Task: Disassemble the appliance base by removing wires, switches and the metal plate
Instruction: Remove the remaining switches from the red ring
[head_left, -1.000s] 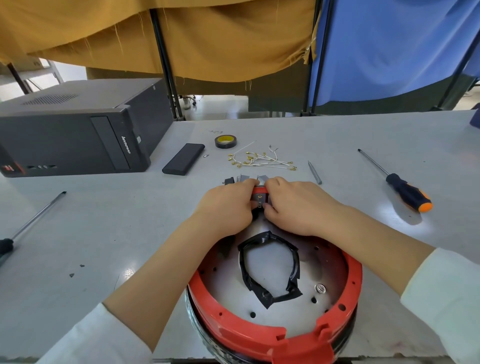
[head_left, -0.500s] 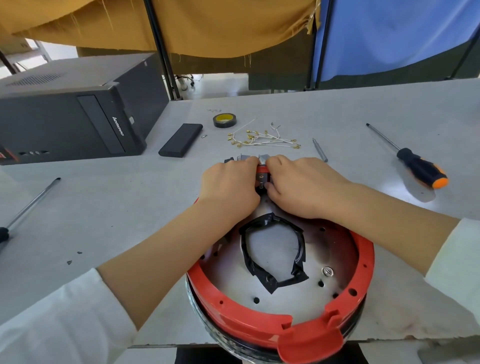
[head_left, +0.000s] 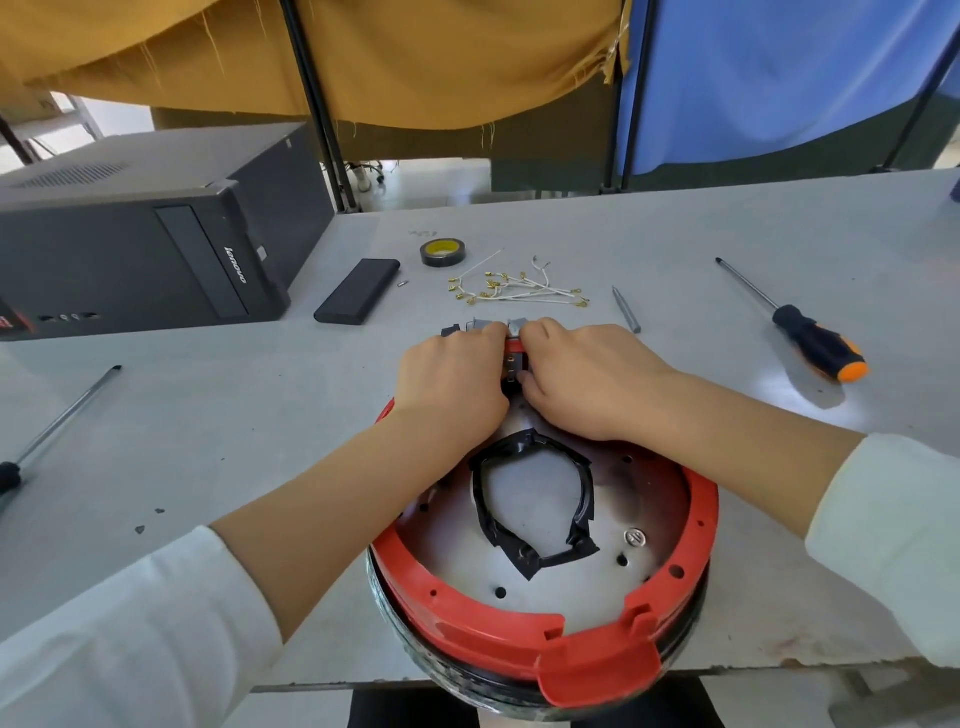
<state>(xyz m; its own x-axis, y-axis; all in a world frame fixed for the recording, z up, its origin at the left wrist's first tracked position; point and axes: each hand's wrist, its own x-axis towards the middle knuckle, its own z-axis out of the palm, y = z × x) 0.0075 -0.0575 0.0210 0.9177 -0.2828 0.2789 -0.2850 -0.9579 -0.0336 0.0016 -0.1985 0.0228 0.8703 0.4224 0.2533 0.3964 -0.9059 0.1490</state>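
The round appliance base (head_left: 540, 613), red-rimmed, sits at the near edge of the bench (head_left: 208, 415), overhanging it slightly. Inside lies the metal plate (head_left: 566, 587) with a loop of black tape (head_left: 535, 519) on it and one screw (head_left: 634, 538) showing on its right side. Both hands meet at the far side of the rim, where a small switch (head_left: 514, 364) sits in the red plastic. The left hand (head_left: 452, 395) is curled against the switch from the left, and the right hand (head_left: 582, 379) pinches it from the right with fingertips over the rim; each looks closed on that part, though the contact itself is mostly hidden.

Judging by this, the step in hand is freeing a switch from the rim. A bundle of white wires (head_left: 514, 291) already lies loose on the bench further away, near a roll of tape (head_left: 442, 253), and a few small grey parts (head_left: 480, 326) rest just beyond the fingers. The next move likely calls for pressing the switch's clips and pushing it out of its slot. The plate seems to be left for later; the orange-handled screwdriver (head_left: 810, 340) on the right is within reach for it.
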